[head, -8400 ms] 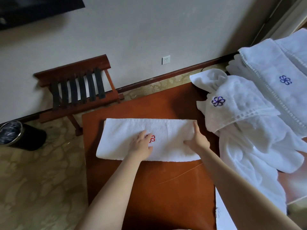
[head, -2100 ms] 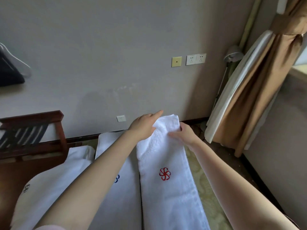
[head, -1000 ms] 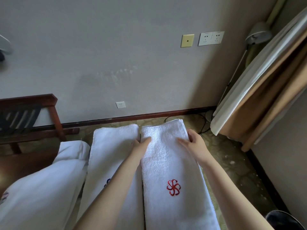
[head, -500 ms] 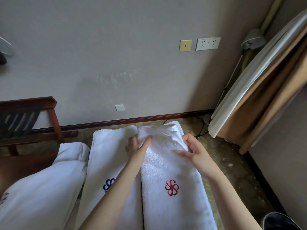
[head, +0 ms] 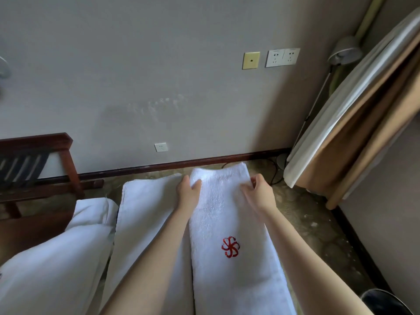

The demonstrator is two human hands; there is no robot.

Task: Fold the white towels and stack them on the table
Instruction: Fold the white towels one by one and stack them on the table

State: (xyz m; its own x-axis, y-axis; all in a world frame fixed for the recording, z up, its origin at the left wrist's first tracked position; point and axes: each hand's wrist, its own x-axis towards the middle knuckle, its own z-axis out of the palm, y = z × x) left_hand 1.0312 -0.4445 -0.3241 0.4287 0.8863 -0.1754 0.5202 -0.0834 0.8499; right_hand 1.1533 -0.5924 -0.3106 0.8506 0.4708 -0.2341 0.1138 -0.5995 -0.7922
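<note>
The red-logo towel [head: 227, 214], folded into a long strip, lies flat just beside a second towel [head: 145, 212], edge to edge, so the two read as a neat row. What carries them is hidden under the cloth, and only a bare patch of worktop [head: 27, 233] shows at the left, past a loose heap [head: 63, 264] of white towelling. Both hands sit at the strip's far end to square it. The left hand [head: 189, 193] has its thumb on top and its fingers tucked down the seam between the towels, pinching the left corner. The right hand [head: 259, 194] has bent fingers that nip the right corner. Half a second ago that end was lifted and rumpled between the hands; now it lies smooth, with the hands set wider apart at its corners.
</note>
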